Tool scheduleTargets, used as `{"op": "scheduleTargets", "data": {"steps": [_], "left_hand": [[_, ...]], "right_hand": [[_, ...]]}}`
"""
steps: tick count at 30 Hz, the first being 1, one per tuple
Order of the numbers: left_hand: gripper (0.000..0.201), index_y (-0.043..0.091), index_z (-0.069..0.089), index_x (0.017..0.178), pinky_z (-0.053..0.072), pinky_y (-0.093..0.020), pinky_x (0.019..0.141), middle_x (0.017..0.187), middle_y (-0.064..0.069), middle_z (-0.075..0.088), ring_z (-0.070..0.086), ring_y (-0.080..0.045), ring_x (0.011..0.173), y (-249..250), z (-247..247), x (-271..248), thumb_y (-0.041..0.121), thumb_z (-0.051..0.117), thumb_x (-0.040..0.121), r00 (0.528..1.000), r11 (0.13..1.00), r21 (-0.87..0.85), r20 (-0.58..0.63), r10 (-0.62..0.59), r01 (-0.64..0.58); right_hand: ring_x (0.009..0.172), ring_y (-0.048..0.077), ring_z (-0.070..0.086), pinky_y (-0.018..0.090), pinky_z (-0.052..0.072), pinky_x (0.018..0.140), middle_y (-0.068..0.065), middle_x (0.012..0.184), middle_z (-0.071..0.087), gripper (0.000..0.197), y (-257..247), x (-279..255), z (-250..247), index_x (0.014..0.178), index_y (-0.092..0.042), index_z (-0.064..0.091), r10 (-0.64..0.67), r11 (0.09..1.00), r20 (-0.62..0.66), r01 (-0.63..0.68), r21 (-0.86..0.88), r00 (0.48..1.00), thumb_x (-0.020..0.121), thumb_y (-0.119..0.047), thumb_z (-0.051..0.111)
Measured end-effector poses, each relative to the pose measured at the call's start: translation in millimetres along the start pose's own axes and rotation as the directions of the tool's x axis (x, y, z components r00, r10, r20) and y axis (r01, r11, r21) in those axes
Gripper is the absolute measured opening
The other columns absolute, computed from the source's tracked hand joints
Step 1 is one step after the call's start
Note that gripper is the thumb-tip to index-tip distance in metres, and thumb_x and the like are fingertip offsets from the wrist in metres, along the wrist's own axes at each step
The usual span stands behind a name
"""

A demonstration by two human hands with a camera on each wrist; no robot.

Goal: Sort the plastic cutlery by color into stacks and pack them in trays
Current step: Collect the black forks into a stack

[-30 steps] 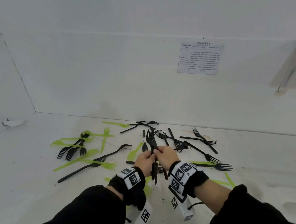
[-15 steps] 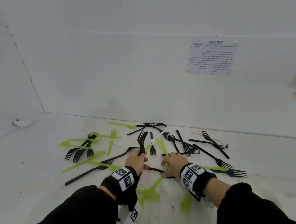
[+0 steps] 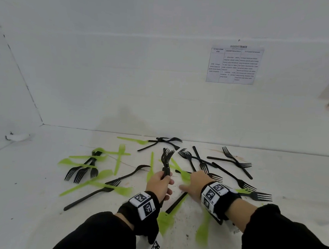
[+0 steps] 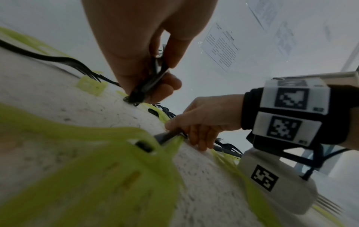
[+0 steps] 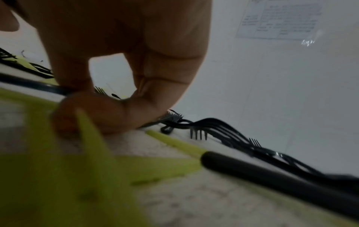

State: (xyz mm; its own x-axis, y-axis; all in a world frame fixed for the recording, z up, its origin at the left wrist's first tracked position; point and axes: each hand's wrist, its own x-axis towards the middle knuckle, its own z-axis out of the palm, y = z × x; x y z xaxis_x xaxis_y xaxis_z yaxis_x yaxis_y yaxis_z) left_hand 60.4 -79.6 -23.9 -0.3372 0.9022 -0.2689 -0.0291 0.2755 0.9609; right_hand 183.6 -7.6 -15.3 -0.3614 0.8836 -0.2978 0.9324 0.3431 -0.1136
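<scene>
Black forks [image 3: 166, 159] and both hands crowd mid-table, sides open.

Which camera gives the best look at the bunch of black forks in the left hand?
Head view: the black fork bunch stands whole above the left hand. Left wrist shows only gripped handles; right wrist doesn't show it.

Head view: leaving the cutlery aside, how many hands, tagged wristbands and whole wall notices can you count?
Hands: 2 (left hand, right hand)
Tagged wristbands: 2 (left wristband, right wristband)
Whole wall notices: 1 (wall notice)
Total: 5
</scene>
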Motion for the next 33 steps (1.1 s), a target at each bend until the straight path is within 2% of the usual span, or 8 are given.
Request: {"op": "scheduleTargets", "data": {"steps": [3, 5, 9, 12, 15, 19, 25, 33], "left_hand": [[0.017, 0.014, 0.054, 0.099, 0.035, -0.022, 0.043, 0.074, 0.0, 0.053, 0.043, -0.013, 0.048, 0, 2, -1, 0.009, 0.038, 0.096, 1.0, 1.0, 0.002, 0.004, -0.002, 0.002], [0.017, 0.013, 0.054, 0.1, 0.035, -0.021, 0.041, 0.075, 0.0, 0.053, 0.043, -0.014, 0.048, 0, 1, 0, 0.008, 0.038, 0.096, 1.0, 1.0, 0.002, -0.007, -0.003, 0.003], [0.018, 0.012, 0.054, 0.102, 0.036, -0.02, 0.039, 0.077, -0.001, 0.054, 0.044, -0.014, 0.05, -2, -5, 3, 0.008, 0.038, 0.096, 0.999, 1.0, 0.01, -0.03, -0.012, 0.012], [0.018, 0.012, 0.054, 0.103, 0.037, -0.02, 0.039, 0.077, -0.001, 0.054, 0.045, -0.013, 0.05, -4, -5, 4, 0.009, 0.038, 0.096, 0.999, 1.0, 0.011, -0.036, -0.02, 0.02], [0.017, 0.013, 0.054, 0.101, 0.037, -0.02, 0.039, 0.077, -0.001, 0.054, 0.045, -0.013, 0.049, -4, -3, 4, 0.009, 0.038, 0.097, 0.999, 1.0, 0.009, -0.036, -0.027, 0.028], [0.018, 0.012, 0.054, 0.102, 0.037, -0.019, 0.039, 0.078, -0.001, 0.054, 0.044, -0.013, 0.049, -5, -2, 4, 0.008, 0.038, 0.096, 0.999, 0.999, 0.021, -0.035, -0.031, 0.032], [0.018, 0.012, 0.054, 0.103, 0.037, -0.019, 0.039, 0.078, -0.001, 0.054, 0.044, -0.012, 0.049, -6, -2, 3, 0.009, 0.037, 0.097, 0.999, 0.999, 0.032, -0.041, -0.031, 0.033], [0.019, 0.012, 0.055, 0.103, 0.037, -0.02, 0.041, 0.077, -0.001, 0.054, 0.045, -0.012, 0.049, -8, -2, 0, 0.009, 0.037, 0.097, 0.999, 0.999, 0.037, -0.039, -0.024, 0.025]], "right_hand": [[0.099, 0.025, 0.06, 0.022, 0.042, 0.062, 0.009, 0.097, 0.059, 0.024, -2, 8, 5, 0.087, -0.006, 0.058, 0.019, 0.993, -0.012, -0.017, 0.116, 1.0, 0.084, -0.03, 0.06], [0.089, 0.025, 0.061, 0.025, 0.048, 0.062, 0.005, 0.086, 0.056, 0.014, 3, 12, 2, 0.085, -0.008, 0.055, 0.076, 0.965, -0.034, -0.064, 0.254, 0.997, 0.08, -0.018, 0.063], [0.093, 0.026, 0.061, 0.031, 0.05, 0.067, 0.011, 0.105, 0.059, 0.034, 25, 17, -17, 0.113, -0.005, 0.051, 0.174, 0.874, -0.117, -0.099, 0.476, 0.978, 0.083, -0.017, 0.062], [0.105, 0.031, 0.059, 0.037, 0.049, 0.089, 0.015, 0.115, 0.058, 0.036, 43, 25, -32, 0.123, -0.007, 0.045, 0.217, 0.829, -0.238, -0.05, 0.557, 0.947, 0.09, -0.015, 0.055], [0.117, 0.028, 0.052, 0.03, 0.043, 0.093, 0.014, 0.125, 0.056, 0.038, 49, 27, -37, 0.124, -0.004, 0.05, 0.177, 0.93, -0.174, -0.106, 0.352, 0.969, 0.092, -0.024, 0.052], [0.11, 0.023, 0.057, 0.027, 0.045, 0.084, 0.009, 0.118, 0.06, 0.055, 53, 25, -27, 0.117, -0.006, 0.059, 0.062, 0.996, -0.001, -0.062, 0.064, 0.998, 0.078, -0.044, 0.067], [0.114, 0.023, 0.055, 0.028, 0.047, 0.093, 0.006, 0.123, 0.059, 0.034, 59, 30, -18, 0.12, -0.017, 0.059, 0.032, 0.999, -0.046, -0.032, 0.006, 0.998, 0.088, -0.028, 0.055], [0.105, 0.024, 0.059, 0.031, 0.051, 0.086, 0.005, 0.114, 0.062, 0.024, 62, 39, -13, 0.107, -0.02, 0.063, -0.005, 0.997, -0.076, -0.001, -0.079, 0.997, 0.088, -0.015, 0.049]]}}
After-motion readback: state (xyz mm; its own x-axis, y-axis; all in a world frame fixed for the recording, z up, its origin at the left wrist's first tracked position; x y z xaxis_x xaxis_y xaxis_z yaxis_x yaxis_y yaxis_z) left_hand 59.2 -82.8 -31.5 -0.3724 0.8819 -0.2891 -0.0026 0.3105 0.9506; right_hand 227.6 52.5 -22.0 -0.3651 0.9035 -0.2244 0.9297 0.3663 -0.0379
